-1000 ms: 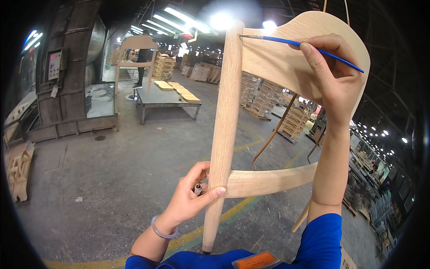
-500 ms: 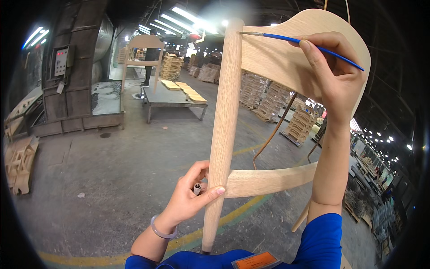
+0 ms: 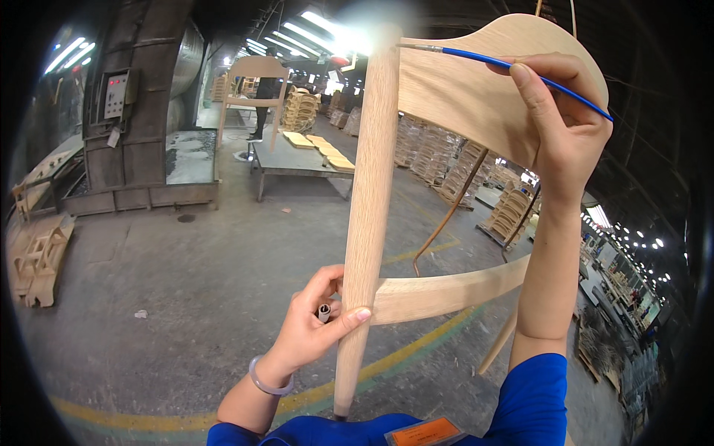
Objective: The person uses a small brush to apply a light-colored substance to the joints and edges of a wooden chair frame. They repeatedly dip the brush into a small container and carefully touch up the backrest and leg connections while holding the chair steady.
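wood fills the middle of the head view: a pale chair frame (image 3: 368,186) is upright in front of the person. the right grip (image 3: 569,137) is closed on a thin blue paintbrush (image 3: 506,62), its tip against the frame's post, high up beside the backrest (image 3: 468,89). the left grip (image 3: 309,320) is closed around the same post by the lower rail (image 3: 446,293), thumb in front, with a small hollow tube (image 3: 324,313) in its curl. compared with a second ago, both holds are unchanged, while the background, low table (image 3: 282,160) and boards (image 3: 297,140) included, has shifted rightward in view. an orange badge (image 3: 424,432) on the blue shirt (image 3: 535,394) carries dark print too small to read.
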The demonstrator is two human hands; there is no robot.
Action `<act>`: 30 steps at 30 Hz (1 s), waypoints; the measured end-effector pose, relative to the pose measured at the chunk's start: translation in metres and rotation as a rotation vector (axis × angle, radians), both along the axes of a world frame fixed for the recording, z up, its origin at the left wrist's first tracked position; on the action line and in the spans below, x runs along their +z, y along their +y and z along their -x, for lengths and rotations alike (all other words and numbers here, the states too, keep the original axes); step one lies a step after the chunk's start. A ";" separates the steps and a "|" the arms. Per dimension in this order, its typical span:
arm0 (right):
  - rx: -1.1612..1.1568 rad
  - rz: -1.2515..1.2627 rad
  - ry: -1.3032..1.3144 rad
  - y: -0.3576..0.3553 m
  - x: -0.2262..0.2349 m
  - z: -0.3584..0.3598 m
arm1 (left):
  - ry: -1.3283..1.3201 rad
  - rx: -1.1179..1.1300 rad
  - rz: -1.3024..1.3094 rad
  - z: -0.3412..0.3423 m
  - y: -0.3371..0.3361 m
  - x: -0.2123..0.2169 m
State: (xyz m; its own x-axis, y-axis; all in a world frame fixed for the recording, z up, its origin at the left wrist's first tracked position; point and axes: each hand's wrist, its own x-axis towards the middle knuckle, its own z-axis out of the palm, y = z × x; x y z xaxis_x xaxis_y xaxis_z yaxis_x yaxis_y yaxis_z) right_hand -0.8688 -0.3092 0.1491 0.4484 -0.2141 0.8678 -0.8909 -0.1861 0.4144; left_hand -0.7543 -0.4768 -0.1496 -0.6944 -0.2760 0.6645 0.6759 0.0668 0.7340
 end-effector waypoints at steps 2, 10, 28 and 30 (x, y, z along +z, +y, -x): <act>0.098 0.002 0.009 -0.003 0.000 0.005 | -0.004 0.026 0.014 -0.002 0.001 0.001; 0.072 0.056 -0.002 -0.012 -0.006 0.014 | -0.008 0.121 0.045 -0.009 0.001 0.004; 0.109 0.091 -0.003 -0.024 -0.007 0.016 | -0.023 0.214 0.049 -0.017 -0.002 0.002; 0.106 0.086 -0.020 -0.024 -0.008 0.016 | -0.015 0.219 0.049 -0.017 -0.002 0.002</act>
State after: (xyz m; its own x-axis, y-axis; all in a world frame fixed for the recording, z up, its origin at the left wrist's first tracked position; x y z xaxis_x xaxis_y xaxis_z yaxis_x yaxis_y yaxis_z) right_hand -0.8849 -0.3335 0.1412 0.4469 -0.0907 0.8900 -0.8765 -0.2436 0.4153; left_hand -0.7373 -0.4789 -0.1476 -0.6312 -0.3893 0.6709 0.6304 0.2465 0.7361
